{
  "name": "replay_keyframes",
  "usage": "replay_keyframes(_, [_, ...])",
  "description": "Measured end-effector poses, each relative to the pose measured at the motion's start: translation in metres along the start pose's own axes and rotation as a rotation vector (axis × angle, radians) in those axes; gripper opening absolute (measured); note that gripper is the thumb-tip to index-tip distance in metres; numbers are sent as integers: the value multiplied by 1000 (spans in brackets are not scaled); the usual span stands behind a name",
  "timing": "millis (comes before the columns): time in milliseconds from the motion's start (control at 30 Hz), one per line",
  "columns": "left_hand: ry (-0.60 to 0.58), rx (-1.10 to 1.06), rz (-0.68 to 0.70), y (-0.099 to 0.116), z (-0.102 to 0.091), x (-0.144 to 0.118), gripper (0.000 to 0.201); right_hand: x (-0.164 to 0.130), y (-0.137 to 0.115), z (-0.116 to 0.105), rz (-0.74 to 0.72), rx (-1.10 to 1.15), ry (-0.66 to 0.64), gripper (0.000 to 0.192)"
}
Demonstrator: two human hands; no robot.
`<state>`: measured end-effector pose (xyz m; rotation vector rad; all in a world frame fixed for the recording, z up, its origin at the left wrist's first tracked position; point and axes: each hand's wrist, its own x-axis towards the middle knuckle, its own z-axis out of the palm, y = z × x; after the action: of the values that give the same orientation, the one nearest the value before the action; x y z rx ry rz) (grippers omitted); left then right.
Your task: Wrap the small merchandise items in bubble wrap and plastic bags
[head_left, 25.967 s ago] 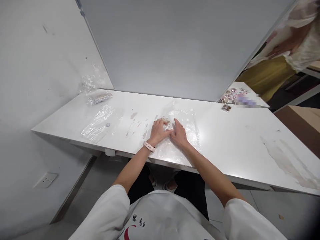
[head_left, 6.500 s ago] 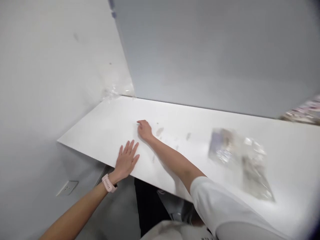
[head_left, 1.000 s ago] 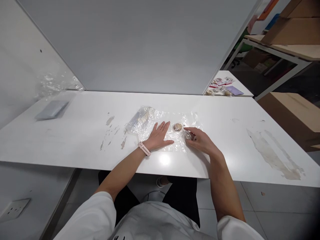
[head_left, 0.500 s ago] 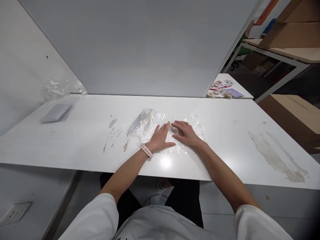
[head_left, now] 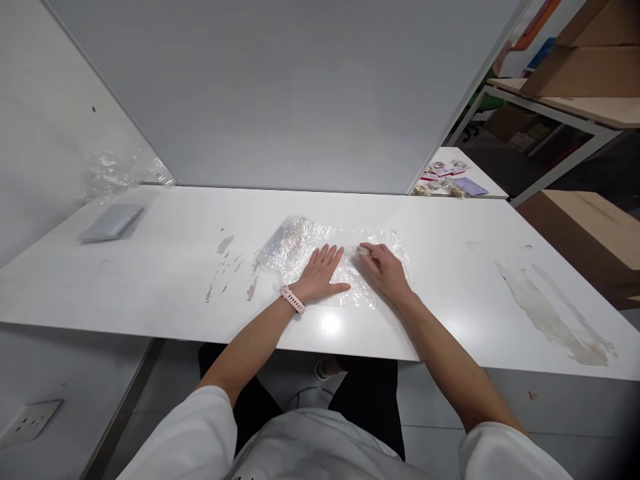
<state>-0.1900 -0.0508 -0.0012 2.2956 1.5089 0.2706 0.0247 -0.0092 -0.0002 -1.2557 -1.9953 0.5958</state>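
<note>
A sheet of clear crinkled plastic (head_left: pixel 345 293) lies on the white table (head_left: pixel 175 267) in front of me. My left hand (head_left: pixel 323 272) rests flat on it, fingers stretched out and thumb apart. Over the plastic's right part, my right hand (head_left: pixel 384 270) is closed, thumb and fingertips pinched on a small pale, shiny item (head_left: pixel 364 251). Fingers cover most of that item, so its kind cannot be made out. Just left of my left hand, a clear plastic bag (head_left: pixel 285 243) with dark markings lies at the sheet's left end.
A flat greyish plastic packet (head_left: pixel 114 222) lies at the table's left, near crumpled clear film (head_left: pixel 123 175) by the wall. A grey panel (head_left: pixel 295 100) stands behind the table. Small packaged items (head_left: pixel 443 175) lie on a surface beyond. Cardboard boxes (head_left: pixel 585 233) stand at the right.
My right hand has shifted slightly right and curled from a loose spread into a pinch, the small item moving with it. My left hand stays almost in place, its fingers a little more spread.
</note>
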Motion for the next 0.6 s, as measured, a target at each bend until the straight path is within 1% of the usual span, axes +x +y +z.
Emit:
replay_keyframes(100, [-6,17,9,0,0,0,97,5,18,-19,115,57,242,44])
replay_keyframes(200, [-21,25,22,-1,1,0,91,10,39,-43,193,-41,498,46])
replay_keyframes(233, [-30,29,24,-1,0,0,90,11,45,-50,217,-88,558,46])
replay_keyframes(300, [-46,39,27,-2,0,1,90,12,59,-60,266,-162,618,45])
replay_keyframes(400, [-60,54,49,-2,-1,1,88,11,76,-67,366,-245,603,43])
replay_keyframes(433, [-62,57,59,-3,-1,2,87,10,82,-68,397,-273,574,42])
replay_keyframes(500, [-67,55,74,-3,-2,2,83,7,89,-67,438,-335,472,40])
replay_keyframes(567, [-68,41,85,-2,-2,1,79,5,92,-66,436,-375,378,42])
replay_keyframes(600, [-64,32,90,-2,-3,1,78,5,91,-65,416,-393,358,46])
